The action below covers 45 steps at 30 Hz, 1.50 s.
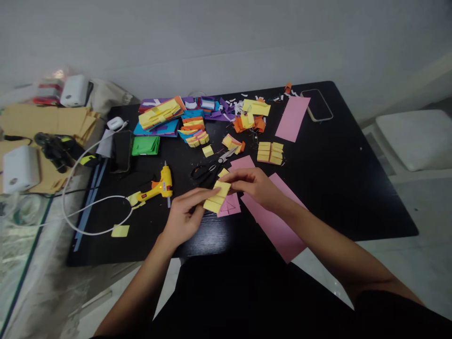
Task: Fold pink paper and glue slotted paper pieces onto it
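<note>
1 yellow paper piece (pixel 219 197), pinched between left hand (pixel 186 213) and right hand (pixel 254 186), seems unfinished, while the ribbed yellow block (pixel 264 153) looks done.

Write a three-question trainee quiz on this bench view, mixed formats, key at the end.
1. What is held between the left hand and the right hand?

2. True or false: from the person's viewpoint, the yellow plastic glue gun lies left of the black-handled metal scissors.

3. Which lies just right of the black rectangular phone on the table's left side?
A) orange paper pieces
B) green paper stack
C) pink paper sheet

Key: 1. A yellow folded paper piece. 2. True. 3. B.
</note>
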Available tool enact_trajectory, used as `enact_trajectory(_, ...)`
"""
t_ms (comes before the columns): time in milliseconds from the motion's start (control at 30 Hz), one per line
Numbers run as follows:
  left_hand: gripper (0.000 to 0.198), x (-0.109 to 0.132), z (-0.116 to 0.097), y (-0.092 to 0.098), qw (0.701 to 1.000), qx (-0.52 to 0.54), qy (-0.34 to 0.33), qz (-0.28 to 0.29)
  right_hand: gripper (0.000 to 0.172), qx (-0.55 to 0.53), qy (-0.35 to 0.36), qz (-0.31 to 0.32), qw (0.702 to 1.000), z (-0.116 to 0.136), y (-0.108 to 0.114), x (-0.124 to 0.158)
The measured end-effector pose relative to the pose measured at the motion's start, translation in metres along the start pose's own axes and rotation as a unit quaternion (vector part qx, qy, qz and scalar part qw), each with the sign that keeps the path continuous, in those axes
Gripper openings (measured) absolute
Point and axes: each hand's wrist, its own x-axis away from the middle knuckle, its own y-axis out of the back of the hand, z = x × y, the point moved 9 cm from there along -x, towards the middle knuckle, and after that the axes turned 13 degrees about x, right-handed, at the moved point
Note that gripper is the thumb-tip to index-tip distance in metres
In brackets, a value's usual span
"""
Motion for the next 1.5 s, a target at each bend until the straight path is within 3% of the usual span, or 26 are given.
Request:
enact_trajectory(133, 0.031, 0.018, 0.015, -0.005, 0.997, 0.020, 0.079, 0.006, 0.017, 0.036, -0.007, -0.002, 0.999, -0.015, 0.000, 0.006)
enact_trajectory(267, 0.016, 0.031, 0.037, -0.004, 0.979, 0.078, 0.165, -0.090, 0.016, 0.099, 0.014, -0.010, 0.995, -0.021, -0.006, 0.011)
enact_trajectory(333, 0.021, 0.035, 0.048, -0.005, 0.965, 0.116, 0.193, -0.135, 0.016, 0.118, 0.021, -0.015, 0.993, -0.021, -0.010, 0.013)
enact_trajectory(500, 0.030, 0.034, 0.063, -0.012, 0.956, 0.125, 0.240, -0.109, 0.013, 0.178, 0.044, -0.022, 0.983, -0.020, -0.013, 0.014)
enact_trajectory(600, 0.033, 0.035, 0.068, -0.006, 0.952, 0.128, 0.253, -0.117, 0.015, 0.293, 0.100, -0.059, 0.949, -0.015, -0.006, 0.016)
enact_trajectory(700, 0.038, 0.037, 0.074, -0.002, 0.940, 0.148, 0.278, -0.135, 0.014, 0.447, 0.189, -0.092, 0.870, -0.007, -0.007, 0.025)
enact_trajectory(767, 0.041, 0.039, 0.077, -0.003, 0.935, 0.149, 0.290, -0.140, 0.013, 0.508, 0.231, -0.087, 0.825, -0.008, -0.014, 0.033)
enact_trajectory(867, 0.043, 0.040, 0.082, -0.006, 0.930, 0.148, 0.305, -0.141, 0.022, 0.554, 0.254, -0.064, 0.790, -0.013, -0.026, 0.042)
enact_trajectory(1167, 0.044, 0.043, 0.085, -0.005, 0.926, 0.103, 0.326, -0.159, 0.035, 0.627, 0.235, -0.016, 0.742, -0.029, -0.044, 0.055)
enact_trajectory(1500, 0.036, 0.040, 0.083, -0.002, 0.926, 0.051, 0.338, -0.158, 0.037, 0.621, 0.249, -0.002, 0.743, -0.035, -0.045, 0.057)
